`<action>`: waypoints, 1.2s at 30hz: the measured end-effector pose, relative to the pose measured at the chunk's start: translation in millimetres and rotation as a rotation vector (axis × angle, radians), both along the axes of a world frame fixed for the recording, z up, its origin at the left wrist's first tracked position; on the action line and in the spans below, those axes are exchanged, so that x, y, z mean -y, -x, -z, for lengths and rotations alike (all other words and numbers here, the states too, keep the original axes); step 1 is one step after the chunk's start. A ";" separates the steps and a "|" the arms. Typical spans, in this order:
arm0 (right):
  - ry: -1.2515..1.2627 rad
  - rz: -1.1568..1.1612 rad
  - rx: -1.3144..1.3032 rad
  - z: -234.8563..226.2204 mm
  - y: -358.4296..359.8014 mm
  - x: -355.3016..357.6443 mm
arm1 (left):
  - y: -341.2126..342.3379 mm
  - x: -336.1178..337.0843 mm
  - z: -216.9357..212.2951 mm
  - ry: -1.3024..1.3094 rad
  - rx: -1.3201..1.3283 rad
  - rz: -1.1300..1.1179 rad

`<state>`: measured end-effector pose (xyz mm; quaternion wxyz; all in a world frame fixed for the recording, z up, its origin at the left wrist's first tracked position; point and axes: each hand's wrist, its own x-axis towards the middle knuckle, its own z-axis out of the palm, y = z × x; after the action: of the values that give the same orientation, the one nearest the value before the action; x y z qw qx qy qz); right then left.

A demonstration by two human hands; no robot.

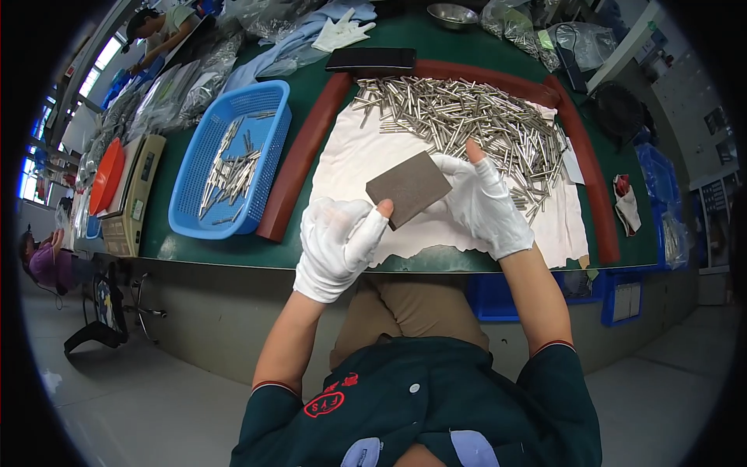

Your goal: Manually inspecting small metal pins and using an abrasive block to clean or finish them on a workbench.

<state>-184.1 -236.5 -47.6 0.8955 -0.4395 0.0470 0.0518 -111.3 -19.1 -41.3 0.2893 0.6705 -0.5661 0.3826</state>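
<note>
A flat, brown-grey rectangular block (408, 189), which looks like a sanding sponge, is held tilted above the pale cloth (342, 159). My left hand (334, 243), in a white glove with the thumb tip bare, pinches its lower left corner; the other fingers are curled. At the block's right end is my right hand (481, 201), gloved the same way. Its fingers rest against the edge and partly behind the block, while the bare-tipped thumb points up, off it. Just beyond, a large heap of shiny metal pins (467, 117) covers the far part of the cloth.
Dark red padded bars (305, 156) frame the cloth on the green table (167, 249). To the left stand a blue basket (284, 128) with more pins and a scale (140, 198). A phone-like black slab (370, 59) and white gloves (342, 31) lie behind. Another person (167, 31) sits far left.
</note>
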 end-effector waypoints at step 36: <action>1.519 0.745 0.530 -2.2 16.1 -18.6 | 35.7 53.2 4.0 0.381 -1.365 0.353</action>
<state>-200.3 -217.8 -45.3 0.3019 -0.8691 0.0000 -0.3918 -147.0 -72.2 -45.3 0.7468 0.5964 -0.2828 -0.0813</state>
